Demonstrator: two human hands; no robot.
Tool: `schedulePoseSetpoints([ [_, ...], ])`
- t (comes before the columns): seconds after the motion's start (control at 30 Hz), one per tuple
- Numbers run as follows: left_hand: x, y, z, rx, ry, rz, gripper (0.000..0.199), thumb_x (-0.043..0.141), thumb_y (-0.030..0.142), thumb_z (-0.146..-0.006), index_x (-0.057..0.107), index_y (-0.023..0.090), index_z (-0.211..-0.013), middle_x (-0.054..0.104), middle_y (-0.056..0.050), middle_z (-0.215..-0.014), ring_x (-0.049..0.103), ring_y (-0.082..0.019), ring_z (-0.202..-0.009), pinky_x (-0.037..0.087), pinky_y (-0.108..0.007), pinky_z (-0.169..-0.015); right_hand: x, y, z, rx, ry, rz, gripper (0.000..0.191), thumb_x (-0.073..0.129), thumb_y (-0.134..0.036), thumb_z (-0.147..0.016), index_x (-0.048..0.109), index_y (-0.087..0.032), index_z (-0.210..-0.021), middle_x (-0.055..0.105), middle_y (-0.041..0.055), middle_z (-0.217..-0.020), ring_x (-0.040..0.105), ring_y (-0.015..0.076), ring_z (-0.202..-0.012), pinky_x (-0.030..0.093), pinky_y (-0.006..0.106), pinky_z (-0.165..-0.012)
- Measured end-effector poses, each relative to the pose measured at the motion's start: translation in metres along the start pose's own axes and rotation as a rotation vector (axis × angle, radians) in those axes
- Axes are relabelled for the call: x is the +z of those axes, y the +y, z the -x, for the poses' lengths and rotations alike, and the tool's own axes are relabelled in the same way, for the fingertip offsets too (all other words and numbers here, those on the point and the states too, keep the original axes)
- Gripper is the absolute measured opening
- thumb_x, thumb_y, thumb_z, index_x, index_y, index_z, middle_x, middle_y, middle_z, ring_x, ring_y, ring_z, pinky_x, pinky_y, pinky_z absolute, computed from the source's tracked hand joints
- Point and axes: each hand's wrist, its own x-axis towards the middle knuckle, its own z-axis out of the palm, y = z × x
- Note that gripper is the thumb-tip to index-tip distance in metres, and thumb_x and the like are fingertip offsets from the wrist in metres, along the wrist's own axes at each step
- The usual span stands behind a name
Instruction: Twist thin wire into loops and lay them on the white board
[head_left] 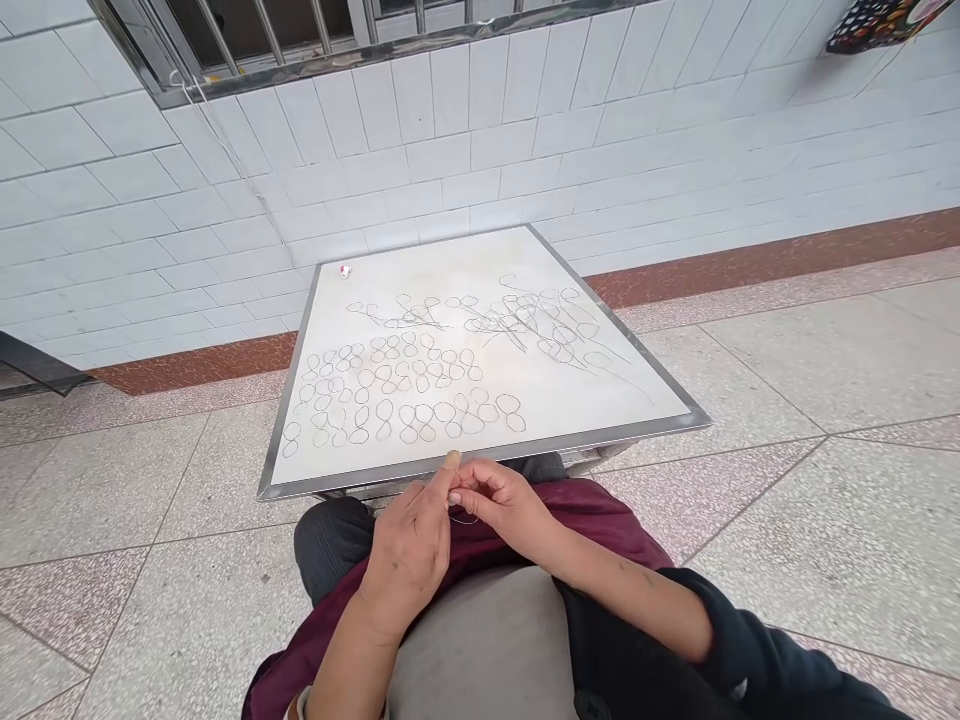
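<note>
Both hands meet over my lap, just off the table's near edge. A thin wire loop hangs below the fingertips, pinched between my left hand and my right hand. The fingers of both are closed on it; the wire's upper part is hidden by them. On the white table in front, several figure-eight wire pieces lie in rows at the left and middle. Farther back and to the right, longer looped wires lie in a loose tangle.
A small red and white object sits at the table's far left corner. The table has a grey metal rim and stands against a white tiled wall with a barred window. A patterned cloth item hangs at the upper right.
</note>
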Motion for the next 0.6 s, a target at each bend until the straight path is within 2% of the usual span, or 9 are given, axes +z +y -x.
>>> schedulePoseSetpoints([
  [0.13,0.000,0.000,-0.001,0.018,-0.006,-0.027,0.066,0.042,0.005,-0.091,0.019,0.019,-0.151,0.064,-0.004,-0.084,0.056,-0.017,-0.071,0.048,-0.029,-0.065,0.001,-0.001,0.000,0.007,0.003,0.008,0.008,0.059,-0.025,-0.082,0.057,-0.019,-0.078,0.055,-0.0019,-0.071,0.049,0.0118,-0.065,0.041,0.026,-0.063],
  [0.3,0.002,0.001,-0.005,0.066,-0.012,-0.118,0.070,0.044,0.002,-0.089,0.015,0.015,-0.152,0.064,-0.005,-0.082,0.056,-0.018,-0.071,0.049,-0.030,-0.064,0.002,-0.002,-0.001,-0.051,0.030,0.013,0.009,0.055,-0.018,-0.078,0.049,-0.020,-0.071,0.047,-0.0042,-0.066,0.042,0.0102,-0.061,0.036,0.024,-0.058],
  [0.43,0.004,0.002,-0.008,0.110,0.014,-0.204,0.073,0.045,0.002,-0.088,0.012,0.013,-0.153,0.064,-0.005,-0.080,0.057,-0.019,-0.070,0.052,-0.033,-0.064,0.003,-0.001,-0.003,-0.052,0.071,-0.054,0.013,0.056,-0.021,-0.079,0.047,-0.020,-0.069,0.042,-0.0052,-0.064,0.037,0.0097,-0.060,0.033,0.024,-0.057],
  [0.5,0.005,0.001,-0.010,0.130,0.025,-0.224,0.074,0.046,0.002,-0.089,0.011,0.013,-0.153,0.066,-0.007,-0.083,0.060,-0.021,-0.074,0.054,-0.034,-0.068,0.003,0.000,-0.003,-0.032,0.081,-0.105,0.016,0.058,-0.024,-0.080,0.047,-0.020,-0.070,0.039,-0.0061,-0.063,0.034,0.0089,-0.057,0.031,0.023,-0.055],
  [0.6,0.007,0.000,-0.011,0.154,0.055,-0.225,0.076,0.049,0.002,-0.088,0.013,0.015,-0.153,0.068,-0.012,-0.103,0.064,-0.024,-0.093,0.055,-0.038,-0.082,0.002,0.002,-0.003,0.005,0.078,-0.188,0.018,0.062,-0.027,-0.081,0.049,-0.020,-0.072,0.036,-0.0074,-0.061,0.030,0.0075,-0.053,0.026,0.023,-0.051],
])
